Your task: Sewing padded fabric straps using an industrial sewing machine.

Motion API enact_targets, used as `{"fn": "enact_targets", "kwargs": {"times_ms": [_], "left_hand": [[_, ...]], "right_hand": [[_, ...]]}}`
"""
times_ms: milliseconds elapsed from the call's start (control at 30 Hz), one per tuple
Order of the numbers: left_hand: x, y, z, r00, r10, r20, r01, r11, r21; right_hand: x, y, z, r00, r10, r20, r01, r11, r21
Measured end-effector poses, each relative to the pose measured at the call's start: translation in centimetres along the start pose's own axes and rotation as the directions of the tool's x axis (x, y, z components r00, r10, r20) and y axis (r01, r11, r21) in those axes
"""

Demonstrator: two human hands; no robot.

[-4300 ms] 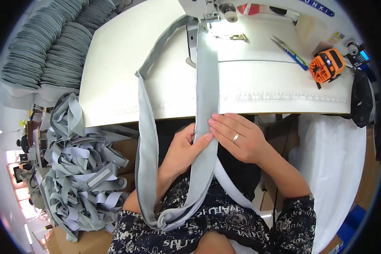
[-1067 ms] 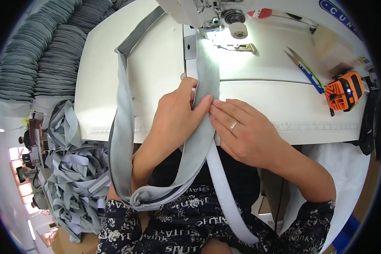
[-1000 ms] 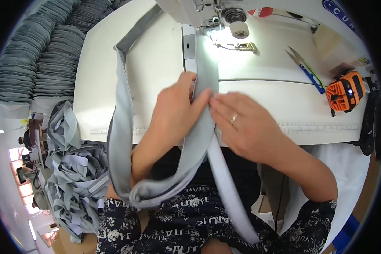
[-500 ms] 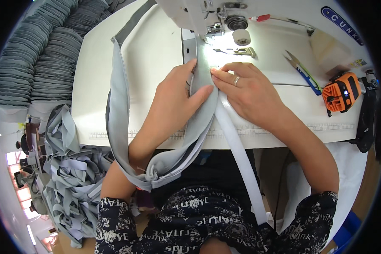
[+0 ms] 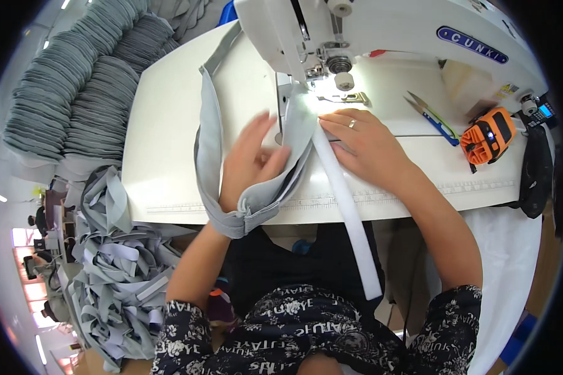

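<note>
Grey band, centre: judged soft, best edge-gripped.
Left hand half-open, seemingly empty; white strip touched by right hand, pinch unclear.

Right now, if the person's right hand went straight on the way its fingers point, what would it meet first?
Most likely the grey cloth band, just beyond the right hand. The white strip's upper end also lies at its fingertips; whether they already touch the band is unclear.

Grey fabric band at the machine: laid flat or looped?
Looped: the grey band runs from the sewing machine toward the person, crosses over the wrist of the left hand, then bends back up on the left.
</note>
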State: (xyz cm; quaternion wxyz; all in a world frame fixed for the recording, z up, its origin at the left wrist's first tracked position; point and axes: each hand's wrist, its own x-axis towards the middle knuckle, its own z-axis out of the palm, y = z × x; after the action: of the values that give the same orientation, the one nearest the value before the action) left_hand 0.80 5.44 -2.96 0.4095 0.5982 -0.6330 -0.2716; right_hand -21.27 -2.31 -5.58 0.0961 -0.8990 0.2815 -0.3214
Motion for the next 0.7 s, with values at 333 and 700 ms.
{"fn": "enact_targets", "kwargs": {"times_ms": [333, 700], "left_hand": [[-16.3, 3.0, -5.1, 0.928, -0.293, 0.229, 0.352, 0.892, -0.285], [-7.6, 5.8, -5.7, 0.797, 0.602, 0.054, -0.504, 0.612, 0.609]], "right_hand": [[-0.3, 0.3, -1.1, 0.999, -0.021, 0.039, 0.02, 1.0, 0.013], [-2.3, -4.6, -2.4, 0.968, -0.244, -0.064, 0.241, 0.969, -0.056]]}}
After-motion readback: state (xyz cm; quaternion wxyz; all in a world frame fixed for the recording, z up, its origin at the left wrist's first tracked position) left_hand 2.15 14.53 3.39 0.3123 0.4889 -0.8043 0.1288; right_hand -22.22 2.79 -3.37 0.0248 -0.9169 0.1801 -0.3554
